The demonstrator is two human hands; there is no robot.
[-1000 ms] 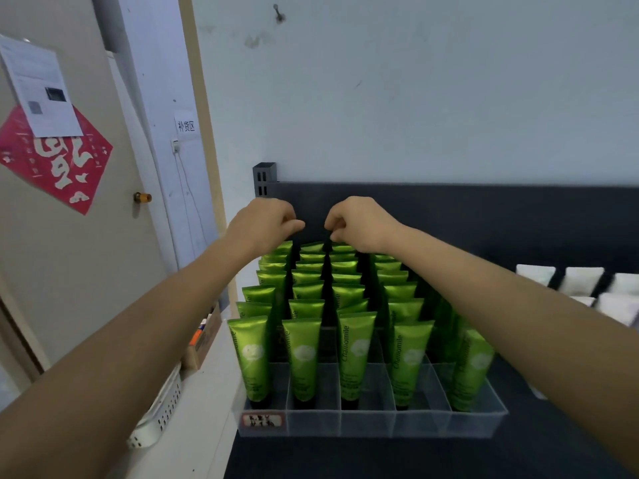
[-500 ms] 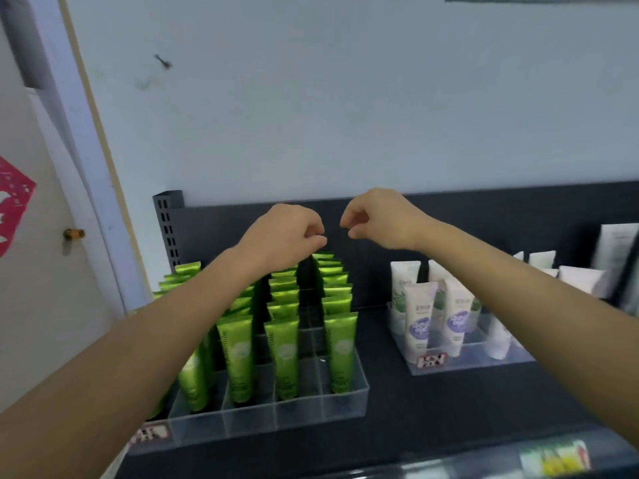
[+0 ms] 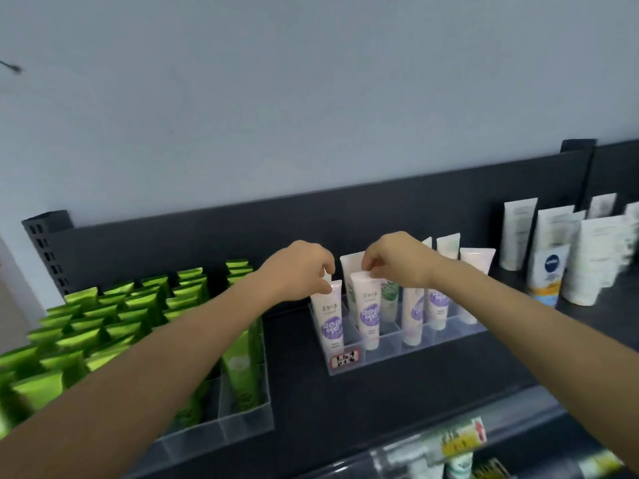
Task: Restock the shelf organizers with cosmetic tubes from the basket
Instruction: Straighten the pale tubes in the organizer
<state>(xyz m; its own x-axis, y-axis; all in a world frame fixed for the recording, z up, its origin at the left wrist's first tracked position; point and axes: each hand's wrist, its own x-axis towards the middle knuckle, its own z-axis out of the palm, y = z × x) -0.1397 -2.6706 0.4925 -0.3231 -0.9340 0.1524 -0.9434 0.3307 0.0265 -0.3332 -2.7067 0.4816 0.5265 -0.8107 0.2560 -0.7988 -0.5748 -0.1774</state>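
A clear organizer (image 3: 397, 354) on the dark shelf holds white tubes with purple and green labels. My left hand (image 3: 301, 271) pinches the top of the front-left purple-label tube (image 3: 330, 319). My right hand (image 3: 394, 261) pinches the crimped top of the neighbouring purple-label tube (image 3: 368, 316). Both tubes stand upright in their slots. To the left, a second clear organizer (image 3: 242, 423) is packed with several green tubes (image 3: 114, 316). No basket shows in the view.
Taller white tubes (image 3: 594, 257) and a blue-logo tube (image 3: 549, 271) stand loose at the right of the shelf. A price-label rail (image 3: 456, 440) runs along the shelf's front edge. A pale wall rises behind the black back panel (image 3: 207, 236).
The view and both hands shifted right, from above the green tubes to the white-tube organizer. Each hand now pinches a purple-label tube top; before, both were curled and held nothing.
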